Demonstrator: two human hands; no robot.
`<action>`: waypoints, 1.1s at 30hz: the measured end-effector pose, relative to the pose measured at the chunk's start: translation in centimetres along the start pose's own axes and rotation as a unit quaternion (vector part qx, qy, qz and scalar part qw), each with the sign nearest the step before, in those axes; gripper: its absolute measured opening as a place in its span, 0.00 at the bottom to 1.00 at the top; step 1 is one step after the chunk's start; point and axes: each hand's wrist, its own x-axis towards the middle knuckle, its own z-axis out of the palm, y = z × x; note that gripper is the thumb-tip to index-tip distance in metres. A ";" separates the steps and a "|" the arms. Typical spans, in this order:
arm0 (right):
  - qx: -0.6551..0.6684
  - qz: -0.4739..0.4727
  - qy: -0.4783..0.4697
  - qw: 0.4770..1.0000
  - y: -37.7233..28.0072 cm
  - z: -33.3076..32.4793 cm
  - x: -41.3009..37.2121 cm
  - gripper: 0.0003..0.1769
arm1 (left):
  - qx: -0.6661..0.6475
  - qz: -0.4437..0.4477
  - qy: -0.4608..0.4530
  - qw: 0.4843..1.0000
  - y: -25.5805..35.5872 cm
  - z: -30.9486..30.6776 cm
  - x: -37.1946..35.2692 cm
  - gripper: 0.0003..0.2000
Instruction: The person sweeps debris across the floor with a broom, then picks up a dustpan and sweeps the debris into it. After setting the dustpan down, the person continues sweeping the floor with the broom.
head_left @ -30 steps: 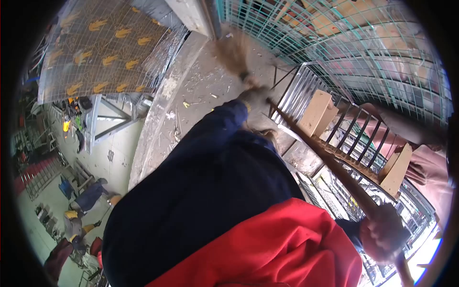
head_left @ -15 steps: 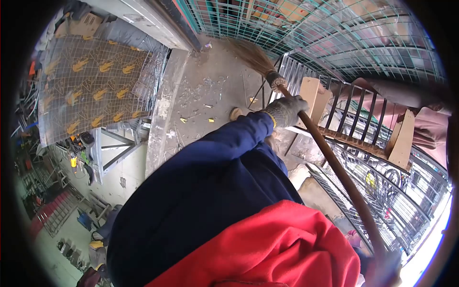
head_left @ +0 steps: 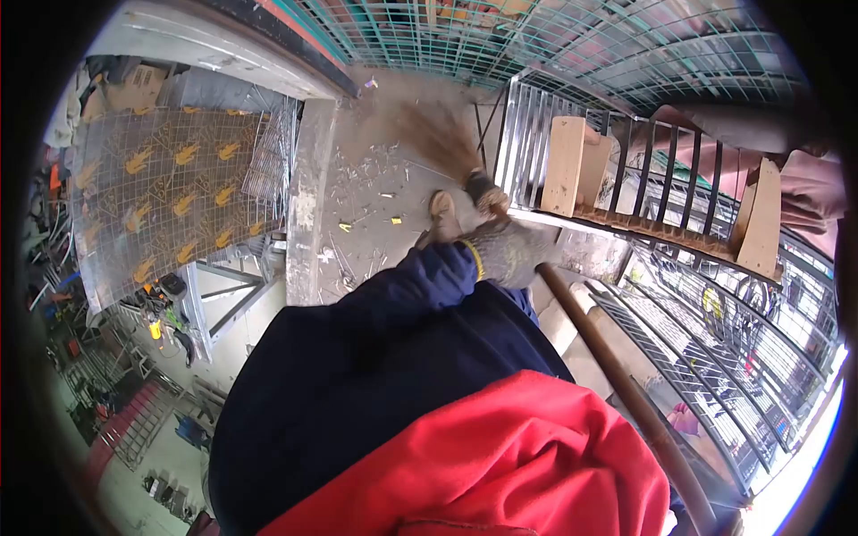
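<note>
1. Presently, the broom's handle (head_left: 617, 384) is running diagonally from the lower right toward the left hand; the right hand is not showing, so its grip cannot be told.
2. The gloved left hand (head_left: 509, 255) is closing around the broom just behind the binding (head_left: 485, 194), a low grip probably giving control over the head.
3. The bristles (head_left: 438, 143) are pointing away and showing blurred; floor contact cannot be confirmed.
4. Beneath, the grey floor (head_left: 384, 246) is bearing small scattered scraps (head_left: 371, 165) beside a shoe (head_left: 442, 213).
5. A worn ledge (head_left: 308, 214) is bordering it leftward; a slatted rack with wooden ends (head_left: 561, 165) is standing rightward.
6. Beyond, green wire mesh (head_left: 626, 54) is enclosing the far side.
</note>
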 end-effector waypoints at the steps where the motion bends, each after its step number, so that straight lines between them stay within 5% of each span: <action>1: -0.002 0.010 -0.005 1.000 0.1 0.0 0.1 0.15 | 0.023 0.014 0.035 0.999 -0.1 0.1 1.1 0.10; 4: -0.004 0.033 -0.021 0.999 0.5 -0.3 0.6 0.13 | -0.081 0.007 0.181 0.980 -4.5 3.3 5.3 0.09; 5: -0.008 0.051 -0.026 0.998 0.9 -0.6 0.8 0.12 | -0.143 -0.064 0.212 0.965 -5.3 3.9 6.0 0.08; 9: -0.027 0.137 -0.052 0.989 1.9 -1.0 1.7 0.09 | -0.139 -0.067 0.161 0.975 -9.9 10.4 4.6 0.03; 11: -0.038 0.221 -0.077 0.972 1.6 -0.7 2.4 0.07 | -0.200 -0.118 0.065 0.970 -11.7 11.5 3.2 0.03; 12: -0.086 0.211 -0.058 0.972 0.6 -0.5 2.3 0.16 | -0.203 -0.096 0.103 0.969 -11.1 10.5 1.7 0.04; 19: -0.116 -0.051 -0.044 0.991 -1.8 2.7 9.0 0.19 | -0.005 -0.080 0.281 0.956 -5.6 -2.7 -2.1 0.07; 20: -0.175 -0.104 0.001 0.979 -0.8 3.8 10.4 0.20 | 0.109 -0.095 0.362 0.921 -7.5 -3.2 -1.1 0.07; 21: -0.292 -0.157 0.104 0.938 1.8 6.1 11.9 0.21 | 0.075 -0.164 0.326 0.928 -8.2 -6.1 -1.4 0.08; 23: -0.431 -0.138 0.241 0.859 8.2 11.1 14.8 0.22 | 0.019 -0.195 0.464 0.864 -11.2 -7.9 -1.6 0.11; 25: -0.605 -0.057 -0.065 0.791 11.1 3.4 16.8 0.14 | -0.013 -0.171 0.550 0.817 -13.7 -10.7 -2.6 0.17; 26: -0.635 -0.046 -0.216 0.740 12.6 -0.4 17.8 0.19 | 0.003 -0.228 0.563 0.795 -12.1 -12.5 -5.0 0.17; 27: -0.525 0.067 -0.186 0.828 15.7 2.7 15.8 0.22 | -0.094 -0.271 0.520 0.805 -11.0 -14.4 -8.0 0.27; 30: -0.355 0.321 -0.355 0.803 20.1 3.4 12.5 0.19 | -0.252 -0.293 0.580 0.717 -8.1 -13.2 -15.5 0.15; 31: -0.307 0.367 -0.377 0.793 21.9 2.4 11.8 0.21 | -0.220 -0.306 0.585 0.718 -8.7 -11.7 -17.7 0.15; 32: -0.304 0.390 -0.364 0.790 23.2 1.9 11.4 0.21 | 0.059 -0.246 0.634 0.731 -10.1 -8.5 -20.4 0.17; 33: -0.301 0.413 -0.354 0.783 24.6 1.4 11.0 0.22 | -0.141 -0.273 0.600 0.739 -9.5 -6.5 -22.6 0.17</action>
